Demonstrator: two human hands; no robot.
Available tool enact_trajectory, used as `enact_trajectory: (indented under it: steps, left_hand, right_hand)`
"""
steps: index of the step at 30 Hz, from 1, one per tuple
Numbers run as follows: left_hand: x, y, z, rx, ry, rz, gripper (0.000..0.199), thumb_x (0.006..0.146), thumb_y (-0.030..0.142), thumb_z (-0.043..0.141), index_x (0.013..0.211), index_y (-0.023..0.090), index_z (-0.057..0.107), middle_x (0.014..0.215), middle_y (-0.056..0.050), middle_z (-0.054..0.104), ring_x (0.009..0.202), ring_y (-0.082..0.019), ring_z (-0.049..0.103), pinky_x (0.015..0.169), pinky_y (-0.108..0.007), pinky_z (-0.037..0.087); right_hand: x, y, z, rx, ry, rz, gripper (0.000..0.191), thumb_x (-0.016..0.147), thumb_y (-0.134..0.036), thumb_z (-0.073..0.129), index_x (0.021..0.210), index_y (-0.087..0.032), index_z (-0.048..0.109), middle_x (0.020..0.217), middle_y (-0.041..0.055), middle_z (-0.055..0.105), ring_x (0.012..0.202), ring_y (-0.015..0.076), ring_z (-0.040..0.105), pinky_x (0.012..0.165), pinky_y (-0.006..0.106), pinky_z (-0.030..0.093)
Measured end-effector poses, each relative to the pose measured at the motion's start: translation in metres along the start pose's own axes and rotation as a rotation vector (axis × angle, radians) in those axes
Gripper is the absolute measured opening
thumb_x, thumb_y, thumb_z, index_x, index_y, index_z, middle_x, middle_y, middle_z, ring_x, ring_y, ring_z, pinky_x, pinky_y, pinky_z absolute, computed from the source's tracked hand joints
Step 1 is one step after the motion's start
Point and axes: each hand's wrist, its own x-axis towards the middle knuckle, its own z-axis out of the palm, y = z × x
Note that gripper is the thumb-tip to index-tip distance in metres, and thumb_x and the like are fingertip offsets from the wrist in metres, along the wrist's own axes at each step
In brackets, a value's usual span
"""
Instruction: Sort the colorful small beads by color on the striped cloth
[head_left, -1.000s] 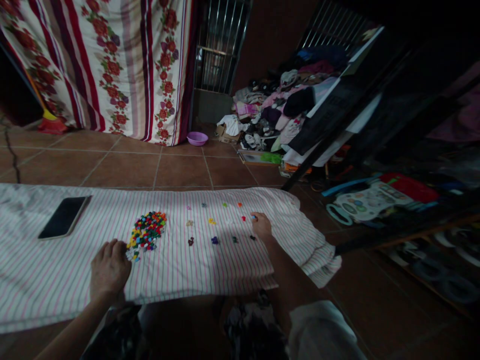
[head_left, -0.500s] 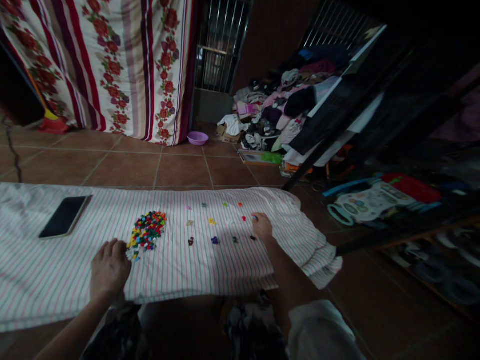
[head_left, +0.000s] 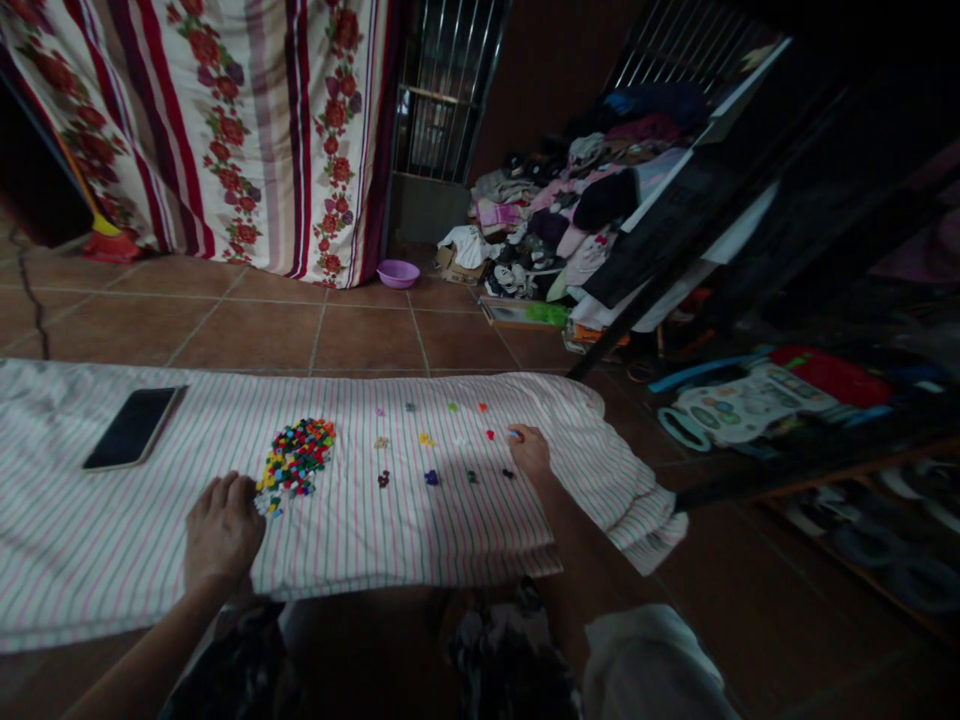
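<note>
My right hand (head_left: 531,452) is at the right of the striped cloth, thumb and finger pinched on a small blue piece (head_left: 514,435). Just left of it lies a small red cluster (head_left: 490,435), and a black cluster (head_left: 508,473) is below. My left hand (head_left: 223,530) rests palm down with curled fingers, beside the lower left edge of a pile of small multicoloured pieces (head_left: 296,460); its fingertips are hidden. Between the hands, little groups sorted by colour lie in rows, among them a yellow group (head_left: 426,439), a purple-blue group (head_left: 431,478) and a dark brown group (head_left: 384,480).
The striped cloth (head_left: 337,560) covers a low surface and hangs over its edges. A dark-screened phone (head_left: 135,428) lies at the left. Beyond are a tiled floor, a purple basin (head_left: 398,274) and heaped clothes (head_left: 555,210). A dark metal post (head_left: 619,328) rises behind the right end.
The view has shifted slightly. My right hand stays at nearly the same spot with the blue piece in its fingers, and my left hand has barely moved.
</note>
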Motion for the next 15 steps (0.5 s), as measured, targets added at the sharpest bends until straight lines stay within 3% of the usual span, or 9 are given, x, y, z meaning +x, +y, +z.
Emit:
enact_trajectory:
  steps: [7,15]
  left_hand:
    - [0.0022,-0.0011,-0.0031,0.051,0.027,0.056,0.027,0.087,0.018,0.039,0.100,0.013,0.062,0.110,-0.015,0.065,0.107,-0.030,0.057,0.095,-0.043,0.046]
    - [-0.0006,-0.0003,0.0001,0.023,0.040,0.025,0.028,0.086,0.019,0.040,0.104,0.014,0.061,0.116,-0.016,0.063,0.114,-0.031,0.055,0.098,-0.046,0.045]
  right_hand:
    - [0.0026,-0.0020,-0.0042,0.005,-0.047,0.047,0.035,0.070,-0.015,0.056,0.098,-0.019,0.077,0.087,0.0048,0.069,0.081,0.0168,0.064,0.087,0.028,0.050]
    - [0.0047,0.0033,-0.0099,0.158,-0.065,0.124,0.033,0.077,-0.020,0.050,0.096,-0.020,0.077,0.098,0.0067,0.073,0.096,0.0196,0.067,0.094,0.031,0.049]
